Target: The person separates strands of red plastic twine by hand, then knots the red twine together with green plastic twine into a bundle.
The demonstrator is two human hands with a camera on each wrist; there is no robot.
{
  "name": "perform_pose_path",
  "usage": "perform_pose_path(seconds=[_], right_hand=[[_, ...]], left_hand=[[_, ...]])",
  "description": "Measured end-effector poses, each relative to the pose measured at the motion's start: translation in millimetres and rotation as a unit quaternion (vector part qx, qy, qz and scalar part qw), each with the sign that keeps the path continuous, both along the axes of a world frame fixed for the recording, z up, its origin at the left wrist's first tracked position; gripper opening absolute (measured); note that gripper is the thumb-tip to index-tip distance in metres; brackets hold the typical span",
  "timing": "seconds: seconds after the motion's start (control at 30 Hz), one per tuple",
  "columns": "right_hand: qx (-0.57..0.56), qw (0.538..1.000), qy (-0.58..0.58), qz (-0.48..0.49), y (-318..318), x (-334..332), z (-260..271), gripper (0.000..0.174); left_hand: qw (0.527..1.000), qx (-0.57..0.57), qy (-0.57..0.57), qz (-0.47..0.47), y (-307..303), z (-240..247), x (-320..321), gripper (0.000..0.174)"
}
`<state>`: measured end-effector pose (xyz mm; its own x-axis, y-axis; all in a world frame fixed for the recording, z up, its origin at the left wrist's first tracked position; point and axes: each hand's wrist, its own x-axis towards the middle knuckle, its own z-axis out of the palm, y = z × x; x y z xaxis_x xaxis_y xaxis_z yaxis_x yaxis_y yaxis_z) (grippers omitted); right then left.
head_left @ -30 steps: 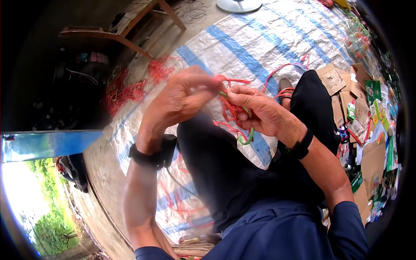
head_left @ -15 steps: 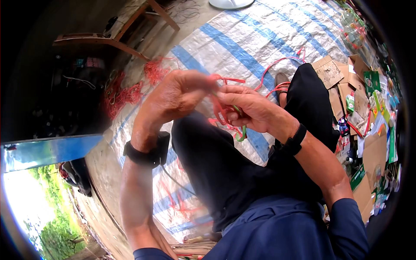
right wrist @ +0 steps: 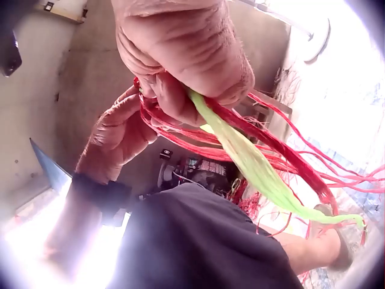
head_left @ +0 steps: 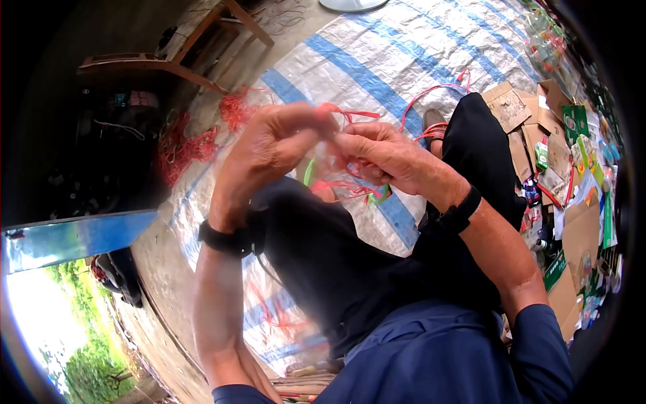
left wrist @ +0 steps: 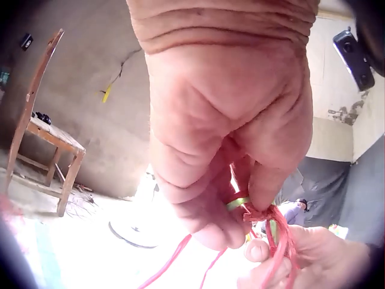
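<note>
Both hands meet above the person's left knee, working on a bundle of red plastic twine (head_left: pixel 361 113). The left hand (head_left: pixel 269 145), blurred at its fingers, pinches the twine near a knot (left wrist: pixel 260 215) where red strands and a green strip cross. Just beside it, the right hand (head_left: pixel 404 161) holds the same bundle between thumb and curled fingers. From under the right hand, a wide light-green plastic strip (right wrist: pixel 246 159) hangs out together with long red strands (right wrist: pixel 283 153). In the left wrist view the right fingertips (left wrist: pixel 257 250) are close below the knot.
A white tarp with blue stripes (head_left: pixel 363 71) covers the floor. Tangled red twine (head_left: pixel 185 148) lies at the left, near a wooden chair (head_left: pixel 155 64). Flattened cardboard (head_left: pixel 508 108) and mixed packaging pile up on the right. Red twine also lies by the right shoe (head_left: pixel 433 121).
The left fingers have kept moving at the twine. A green piece now shows below the left hand, and the strands under the right hand have shifted. The head view has turned slightly.
</note>
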<state>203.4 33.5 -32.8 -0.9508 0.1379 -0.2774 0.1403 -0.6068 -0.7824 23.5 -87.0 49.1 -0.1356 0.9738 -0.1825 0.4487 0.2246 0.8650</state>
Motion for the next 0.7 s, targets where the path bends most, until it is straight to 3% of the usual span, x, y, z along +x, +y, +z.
perform_pose_path(seconds=[0.27, 0.57, 0.63, 0.7], right_hand=[[0.121, 0.991, 0.047, -0.019, 2.7, 11.8, 3.6, 0.027], [0.032, 0.998, -0.01, 0.045, -3.8, 19.5, -7.9, 0.03], [0.032, 0.998, -0.004, 0.044, -9.8, 20.7, -3.3, 0.032], [0.052, 0.998, 0.004, 0.038, -14.8, 20.7, -1.5, 0.035]], left_hand=[[0.996, 0.044, -0.082, 0.014, -6.6, -8.9, 15.7, 0.016], [0.975, 0.092, -0.161, 0.12, -22.4, -7.5, 38.8, 0.013], [0.949, 0.069, -0.247, 0.183, -26.5, -1.6, 56.3, 0.013], [0.95, 0.092, -0.239, 0.181, -29.5, -7.1, 62.9, 0.013]])
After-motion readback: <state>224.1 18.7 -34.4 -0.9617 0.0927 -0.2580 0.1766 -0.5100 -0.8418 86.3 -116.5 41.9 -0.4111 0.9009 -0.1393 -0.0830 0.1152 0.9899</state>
